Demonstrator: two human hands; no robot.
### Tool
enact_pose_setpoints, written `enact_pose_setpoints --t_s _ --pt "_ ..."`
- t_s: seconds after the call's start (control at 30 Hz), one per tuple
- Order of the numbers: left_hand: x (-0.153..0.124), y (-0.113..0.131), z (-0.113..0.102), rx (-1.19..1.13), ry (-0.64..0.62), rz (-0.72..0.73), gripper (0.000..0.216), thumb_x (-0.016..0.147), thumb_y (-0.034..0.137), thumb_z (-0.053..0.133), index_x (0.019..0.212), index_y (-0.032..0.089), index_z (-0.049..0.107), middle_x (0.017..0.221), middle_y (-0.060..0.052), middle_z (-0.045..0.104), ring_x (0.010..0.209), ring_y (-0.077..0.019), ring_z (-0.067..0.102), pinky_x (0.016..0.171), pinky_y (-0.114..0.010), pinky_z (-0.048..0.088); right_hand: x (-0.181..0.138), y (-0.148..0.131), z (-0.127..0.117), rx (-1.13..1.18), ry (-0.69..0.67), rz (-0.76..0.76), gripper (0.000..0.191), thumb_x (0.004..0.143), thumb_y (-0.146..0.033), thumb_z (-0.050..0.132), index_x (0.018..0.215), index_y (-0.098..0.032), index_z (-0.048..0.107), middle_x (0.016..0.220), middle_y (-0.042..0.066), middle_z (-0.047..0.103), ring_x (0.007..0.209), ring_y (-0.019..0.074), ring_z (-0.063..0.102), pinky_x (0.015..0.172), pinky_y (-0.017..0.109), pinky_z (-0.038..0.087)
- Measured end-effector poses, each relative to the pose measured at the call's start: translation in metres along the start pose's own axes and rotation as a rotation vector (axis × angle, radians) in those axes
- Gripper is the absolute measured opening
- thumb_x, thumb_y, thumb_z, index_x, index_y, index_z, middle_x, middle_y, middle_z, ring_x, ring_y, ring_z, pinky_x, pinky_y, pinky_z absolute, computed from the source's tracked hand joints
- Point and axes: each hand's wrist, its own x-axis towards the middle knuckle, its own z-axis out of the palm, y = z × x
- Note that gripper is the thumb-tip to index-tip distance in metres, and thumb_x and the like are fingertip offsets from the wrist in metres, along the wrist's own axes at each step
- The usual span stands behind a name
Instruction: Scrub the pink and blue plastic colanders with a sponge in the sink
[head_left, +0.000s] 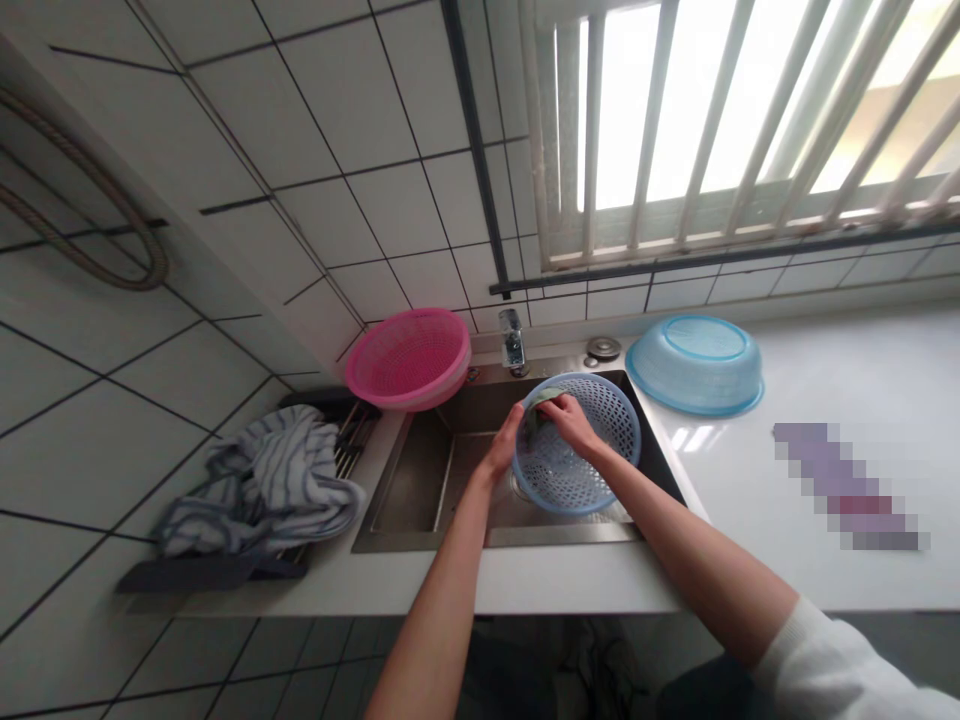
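A light blue plastic colander (592,480) is held over the right part of the steel sink (420,475), its perforated inside facing me. My left hand (506,440) grips its left rim, fingers hidden behind the wall. Inside the colander, my right hand (570,422) is closed on a greenish cloth (546,397) pressed against the upper left of the inner wall. The faucet (512,342) stands just behind, apart from both hands.
A pink basket (409,360) leans at the sink's back left corner. An upturned blue basin (697,365) sits on the right counter near a drain strainer (603,348). At left, a striped towel (277,480) lies on a dark rack. A blurred-out object (847,485) is at far right.
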Motion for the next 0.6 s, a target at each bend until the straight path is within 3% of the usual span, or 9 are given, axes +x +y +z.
enact_pose_setpoints --t_s 0.07,0.17,0.23,0.37,0.43,0.6 --pt "-0.001 0.001 0.000 -0.001 -0.013 -0.017 0.066 0.090 0.070 0.061 0.137 0.025 0.069 0.145 -0.004 0.067 0.151 -0.0335 0.042 0.130 -0.049 0.023 -0.001 0.000 0.000 -0.017 -0.048 0.020 0.028 0.084 -0.043 0.061 0.089 -0.017 0.071 0.087 0.005 0.071 0.083 0.0200 0.060 0.077 0.030 0.048" --pt "-0.002 0.003 -0.003 0.023 0.002 -0.041 0.067 0.089 0.071 0.061 0.135 0.023 0.070 0.142 -0.006 0.069 0.149 -0.0345 0.045 0.130 -0.049 0.023 -0.009 0.004 0.010 -0.060 -0.281 0.040 0.021 0.081 -0.037 0.063 0.083 -0.017 0.070 0.085 0.004 0.070 0.078 0.0186 0.059 0.075 0.030 0.048" --pt "-0.002 0.002 -0.005 0.012 0.007 -0.028 0.065 0.089 0.069 0.063 0.134 0.023 0.071 0.142 -0.006 0.068 0.150 -0.0342 0.044 0.130 -0.048 0.022 -0.010 0.003 0.013 -0.033 -0.336 0.066 0.019 0.079 -0.035 0.064 0.080 -0.017 0.069 0.083 0.004 0.070 0.076 0.0180 0.059 0.074 0.030 0.048" --pt "0.001 -0.002 -0.002 -0.083 -0.032 -0.003 0.061 0.089 0.065 0.066 0.135 0.026 0.070 0.145 -0.004 0.066 0.152 -0.0320 0.041 0.129 -0.047 0.024 -0.001 -0.004 0.000 0.096 -0.066 0.102 0.024 0.082 -0.041 0.061 0.088 -0.019 0.068 0.091 0.005 0.070 0.084 0.0197 0.062 0.081 0.031 0.051" --pt "0.001 -0.003 -0.001 -0.104 -0.035 -0.015 0.060 0.090 0.065 0.065 0.136 0.026 0.070 0.144 -0.004 0.068 0.151 -0.0322 0.043 0.128 -0.048 0.026 0.000 -0.006 -0.004 0.068 -0.013 0.082 0.025 0.084 -0.042 0.060 0.090 -0.020 0.068 0.092 0.005 0.070 0.087 0.0201 0.062 0.082 0.032 0.051" --pt "0.000 0.000 -0.006 0.018 0.025 -0.019 0.060 0.087 0.067 0.066 0.129 0.025 0.073 0.137 -0.004 0.071 0.147 -0.0339 0.047 0.128 -0.046 0.024 -0.012 0.002 0.010 -0.071 -0.401 0.058 0.016 0.081 -0.034 0.063 0.077 -0.019 0.066 0.080 0.002 0.066 0.075 0.0178 0.056 0.073 0.029 0.047"
